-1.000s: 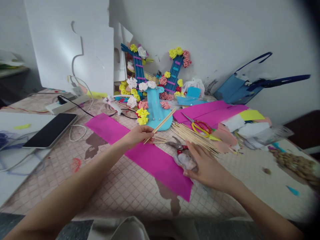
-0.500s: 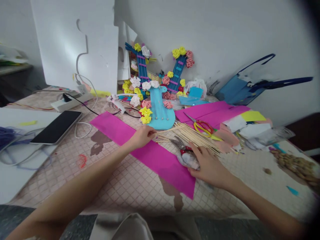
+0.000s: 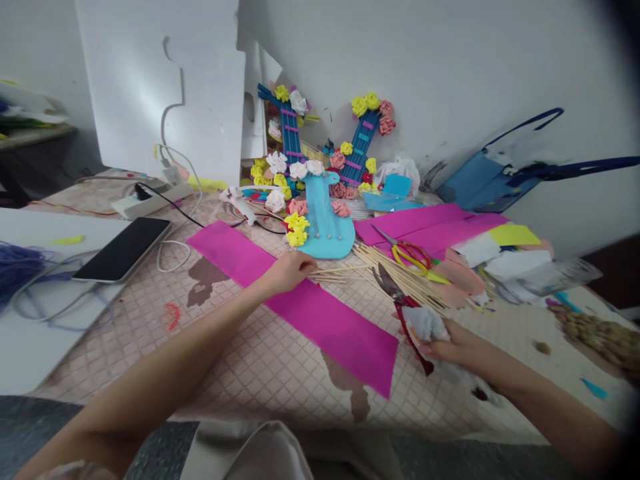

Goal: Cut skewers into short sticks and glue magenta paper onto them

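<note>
My left hand (image 3: 291, 272) is closed in a pinch on one end of a thin wooden stick (image 3: 343, 269), just above a long magenta strip (image 3: 300, 310). My right hand (image 3: 457, 343) wraps round a pair of red-handled pruning shears (image 3: 391, 287). One handle is padded with whitish material, and the blades point up and left, slightly apart, near a pile of wooden sticks (image 3: 400, 270). Behind the left hand lies a light blue guitar-shaped piece (image 3: 325, 220) trimmed with paper flowers.
Yellow-handled scissors (image 3: 410, 257) rest on magenta sheets (image 3: 430, 223) at the back right. A glue gun (image 3: 240, 203), a phone (image 3: 123, 250) and a power strip (image 3: 150, 200) lie on the left. A blue bag (image 3: 493, 177) leans on the wall.
My right hand has picked up the pruning shears and drawn them to the right, off the strip's edge. The left hand keeps its pinch on the stick; the view has shifted slightly.
</note>
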The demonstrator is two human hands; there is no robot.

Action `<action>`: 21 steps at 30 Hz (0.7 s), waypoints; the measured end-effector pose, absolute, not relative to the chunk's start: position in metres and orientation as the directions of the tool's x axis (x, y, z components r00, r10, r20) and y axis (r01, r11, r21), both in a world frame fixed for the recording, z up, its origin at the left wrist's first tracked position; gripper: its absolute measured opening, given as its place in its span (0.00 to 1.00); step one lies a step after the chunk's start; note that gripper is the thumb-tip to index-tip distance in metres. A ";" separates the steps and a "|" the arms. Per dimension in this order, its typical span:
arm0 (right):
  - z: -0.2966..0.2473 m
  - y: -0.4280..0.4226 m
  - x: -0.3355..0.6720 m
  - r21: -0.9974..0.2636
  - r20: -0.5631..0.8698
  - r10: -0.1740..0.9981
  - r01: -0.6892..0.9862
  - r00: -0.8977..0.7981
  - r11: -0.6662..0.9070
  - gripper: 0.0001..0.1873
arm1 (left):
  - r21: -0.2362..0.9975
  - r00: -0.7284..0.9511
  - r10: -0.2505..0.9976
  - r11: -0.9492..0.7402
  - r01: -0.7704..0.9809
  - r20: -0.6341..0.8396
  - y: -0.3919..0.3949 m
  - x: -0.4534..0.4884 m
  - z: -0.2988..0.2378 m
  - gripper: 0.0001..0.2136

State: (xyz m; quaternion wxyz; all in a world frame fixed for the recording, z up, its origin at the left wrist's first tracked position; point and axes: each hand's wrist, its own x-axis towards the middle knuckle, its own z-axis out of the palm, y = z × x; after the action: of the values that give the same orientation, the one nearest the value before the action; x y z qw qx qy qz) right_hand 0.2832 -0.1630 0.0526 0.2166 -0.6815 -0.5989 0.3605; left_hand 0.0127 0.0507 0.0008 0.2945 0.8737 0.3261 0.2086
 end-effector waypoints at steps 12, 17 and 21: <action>0.027 -0.168 0.270 -0.866 -0.013 0.989 0.493 0.150 -0.086 0.27 | 0.648 0.682 0.724 -0.568 0.507 0.101 0.062 -0.003 0.021 0.09; 0.012 -0.173 0.267 -0.887 -0.122 0.991 0.441 0.063 -0.137 0.39 | 0.643 0.735 0.677 -0.580 0.500 0.040 0.058 -0.006 0.026 0.06; 0.014 -0.172 0.266 -0.891 -0.149 0.987 0.425 0.053 -0.157 0.41 | 0.626 0.875 0.470 -0.651 0.429 -0.112 0.049 -0.006 0.031 0.05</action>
State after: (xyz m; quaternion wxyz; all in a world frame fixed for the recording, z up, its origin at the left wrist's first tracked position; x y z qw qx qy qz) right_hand 0.2657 -0.1715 0.0144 0.3421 -0.6400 -0.5516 0.4112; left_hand -0.0056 0.0487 0.0312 0.3367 0.9080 0.2477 0.0303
